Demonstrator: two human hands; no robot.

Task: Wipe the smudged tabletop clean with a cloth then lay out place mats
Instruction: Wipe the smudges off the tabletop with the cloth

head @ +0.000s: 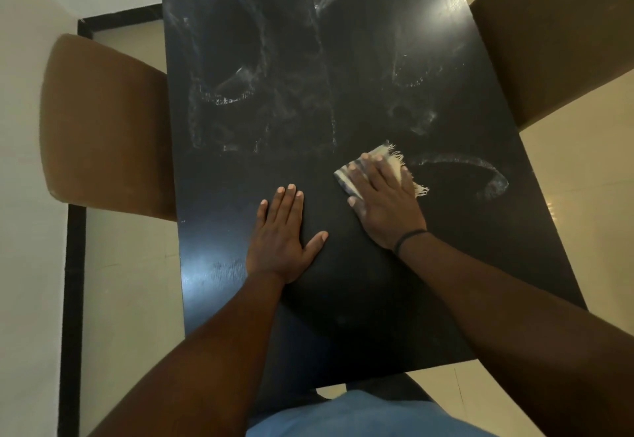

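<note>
Head view: my right hand (pixel 384 203) presses the cloth (pixel 374 169) flat-fingered mid-right on the dark counter (pixel 343 316), left hand (pixel 284 234) open and flat beside it; near strip looks wiped, far half smudged, no place mats seen.

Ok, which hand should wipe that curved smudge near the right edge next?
Right. The right hand already presses the cloth flat, just beside that smudge. The left hand rests bare on the tabletop, farther away.
</note>
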